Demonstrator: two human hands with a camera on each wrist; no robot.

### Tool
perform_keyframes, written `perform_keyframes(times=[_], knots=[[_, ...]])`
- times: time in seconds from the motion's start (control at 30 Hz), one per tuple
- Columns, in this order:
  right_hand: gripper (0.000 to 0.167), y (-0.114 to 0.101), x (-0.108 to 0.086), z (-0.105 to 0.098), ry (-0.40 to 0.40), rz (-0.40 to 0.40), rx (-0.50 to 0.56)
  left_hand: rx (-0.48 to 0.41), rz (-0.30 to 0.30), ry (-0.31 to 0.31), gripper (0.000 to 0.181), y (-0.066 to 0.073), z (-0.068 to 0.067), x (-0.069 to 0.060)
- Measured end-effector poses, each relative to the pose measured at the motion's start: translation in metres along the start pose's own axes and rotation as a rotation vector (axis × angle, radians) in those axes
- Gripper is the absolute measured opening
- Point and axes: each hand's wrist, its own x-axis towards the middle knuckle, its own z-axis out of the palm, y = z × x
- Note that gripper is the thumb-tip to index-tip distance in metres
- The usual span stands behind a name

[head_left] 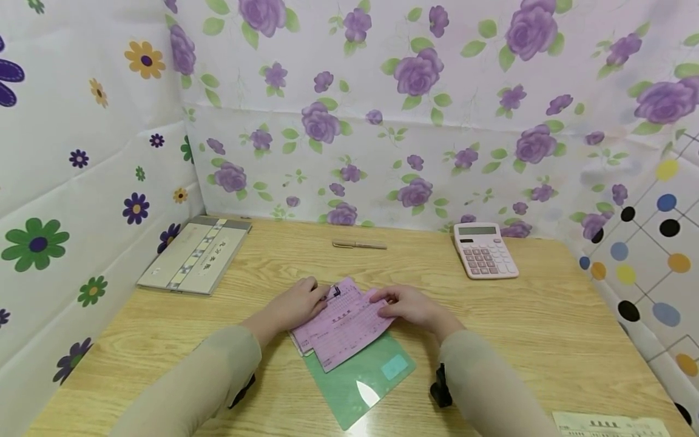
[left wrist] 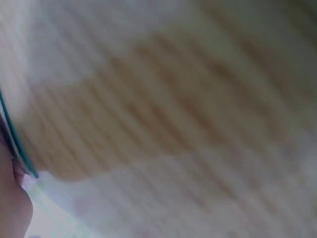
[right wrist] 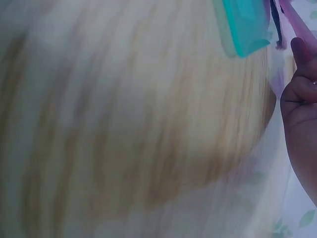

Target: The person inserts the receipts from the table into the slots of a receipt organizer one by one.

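Pink printed slips (head_left: pixel 344 334) lie over a translucent green folder (head_left: pixel 366 388) in the head view. A black binder clip (head_left: pixel 336 291) sits at the top edge of the slips. My left hand (head_left: pixel 289 306) grips the clipped stack by its left side, thumb near the clip. With thumb and fingers my right hand (head_left: pixel 412 306) pinches the right end of the upper slip, which is turned askew over those beneath. The left wrist view catches only the folder's edge (left wrist: pixel 20 148) beside the hand. In the right wrist view, the folder's corner (right wrist: pixel 242 29) is near the right hand (right wrist: pixel 302 114).
A beige pen (head_left: pixel 360 244) lies at the back of the wooden table (head_left: pixel 164 364). A pink calculator (head_left: pixel 485 252) is at the back right, a grey-and-cream book or box (head_left: pixel 196 255) at the left. A pale printed slip (head_left: pixel 608 425) lies at the front right.
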Motion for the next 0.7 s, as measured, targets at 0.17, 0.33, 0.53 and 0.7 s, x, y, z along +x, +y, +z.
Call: perform_keyframes(times=[0.17,0.33,0.53,0.7], knots=[[0.028,-0.005,0.003,0.003,-0.004,0.007,-0.031,-0.018,0.001,-0.033,0.041,-0.001,-0.004,0.002],[0.027,-0.011,0.006,0.008,0.007,0.001,-0.081,-0.004,0.01,-0.045,0.041,-0.001,-0.005,0.003],[0.029,-0.02,0.012,0.015,0.002,-0.017,-0.114,-0.02,0.005,-0.04,0.039,0.0,-0.008,0.002],[0.036,-0.025,0.017,0.019,-0.014,-0.028,-0.15,-0.009,0.0,-0.033,0.04,0.0,-0.008,0.002]])
